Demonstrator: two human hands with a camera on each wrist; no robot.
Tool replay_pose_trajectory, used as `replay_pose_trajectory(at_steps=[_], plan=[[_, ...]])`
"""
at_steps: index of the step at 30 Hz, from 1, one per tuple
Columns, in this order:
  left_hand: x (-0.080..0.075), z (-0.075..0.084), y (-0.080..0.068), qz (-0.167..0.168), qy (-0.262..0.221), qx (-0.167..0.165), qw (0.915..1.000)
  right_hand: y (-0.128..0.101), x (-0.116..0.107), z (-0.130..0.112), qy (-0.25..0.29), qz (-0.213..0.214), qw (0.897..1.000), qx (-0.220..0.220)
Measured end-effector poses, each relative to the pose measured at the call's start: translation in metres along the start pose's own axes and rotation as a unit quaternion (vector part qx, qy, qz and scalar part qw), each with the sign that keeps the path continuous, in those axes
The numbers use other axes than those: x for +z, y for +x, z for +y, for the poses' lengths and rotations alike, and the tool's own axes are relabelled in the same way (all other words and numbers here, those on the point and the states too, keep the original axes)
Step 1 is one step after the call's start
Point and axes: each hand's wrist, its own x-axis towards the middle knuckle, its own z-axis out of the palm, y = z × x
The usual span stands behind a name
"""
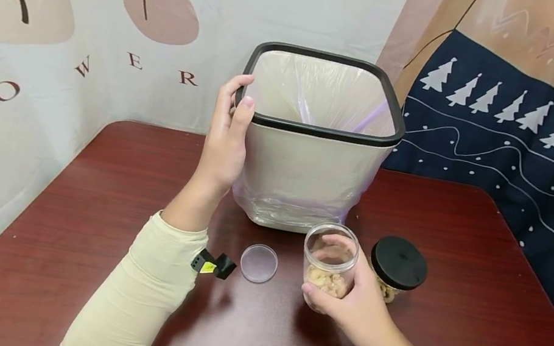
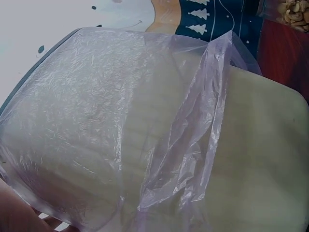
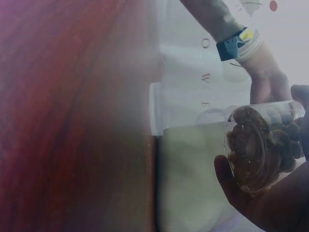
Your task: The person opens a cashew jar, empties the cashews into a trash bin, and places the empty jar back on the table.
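From above, beside a wall cloth lettered "OWER" (image 1: pixel 132 62), the left hand (image 1: pixel 224 139) grips the lined bin's (image 1: pixel 311 167) black rim while the right hand (image 1: pixel 353 307) clasps an open clear jar (image 1: pixel 329 262) of nuts over the table (image 1: pixel 81 212). The left wrist view shows crinkled liner (image 2: pixel 120 121). The right wrist view shows fingers (image 3: pixel 231 183) curled round the jar (image 3: pixel 260 145).

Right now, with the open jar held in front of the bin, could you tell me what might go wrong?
1. The open jar has no lid on and holds nuts; tilting it short of the bin could scatter them on the table.
2. The right hand could knock the closed jar beside it.
3. The clear lid lies loose near the left sleeve and may be swept off.
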Motion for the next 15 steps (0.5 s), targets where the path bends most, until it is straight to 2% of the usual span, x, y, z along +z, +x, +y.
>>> replay_pose_trajectory(at_steps=[9, 15], plan=[[0.001, -0.002, 0.001, -0.003, -0.004, 0.005, 1.0000, 0.001, -0.009, -0.012, -0.041, 0.017, 0.999, 0.002], [0.002, -0.002, 0.000, -0.006, 0.009, -0.001, 0.9999, 0.004, -0.019, -0.023, -0.089, 0.032, 0.995, -0.024]])
